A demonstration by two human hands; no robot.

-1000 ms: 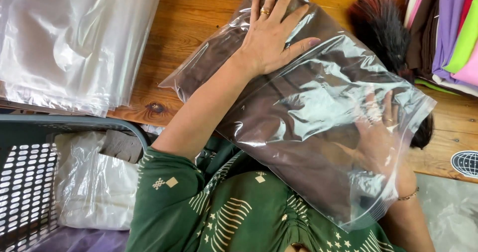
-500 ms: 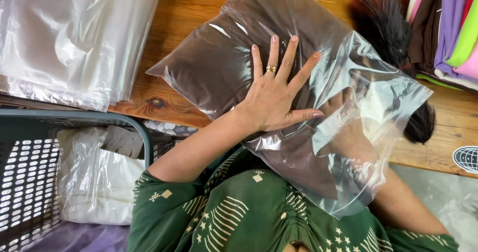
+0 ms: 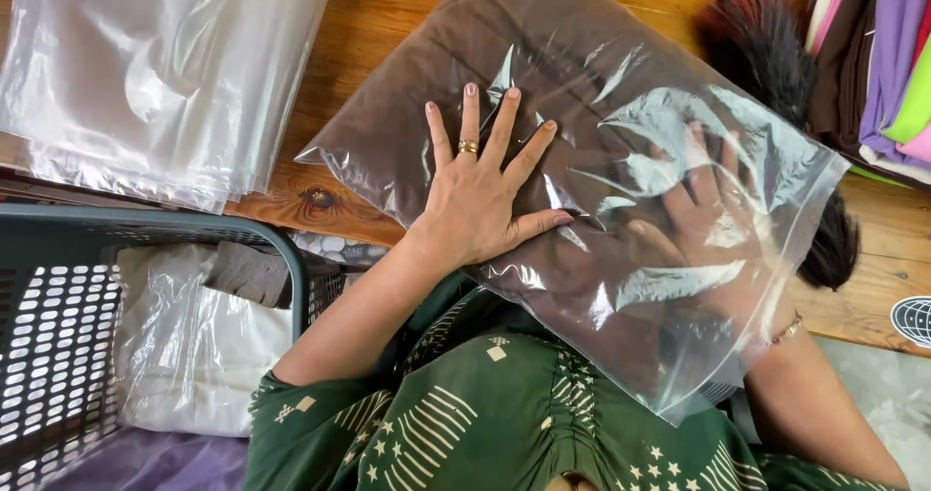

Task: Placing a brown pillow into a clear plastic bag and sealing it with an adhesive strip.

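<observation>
A clear plastic bag with a folded dark brown cloth inside lies on the wooden table, its open end towards me. My left hand, a ring on one finger, lies flat on top of the bag with fingers spread. My right hand shows through the clear plastic near the bag's open end, fingers apart, resting on the cloth. I cannot tell whether it is inside the bag or beneath it.
A stack of empty clear bags lies at the far left. A grey perforated basket at my left holds bagged white cloth. Folded coloured fabrics are piled at the far right, beside a dark brush.
My left hand has slid from the bag's far end back towards me along its top. The bag lies flatter and my right hand has moved further up under the plastic.
</observation>
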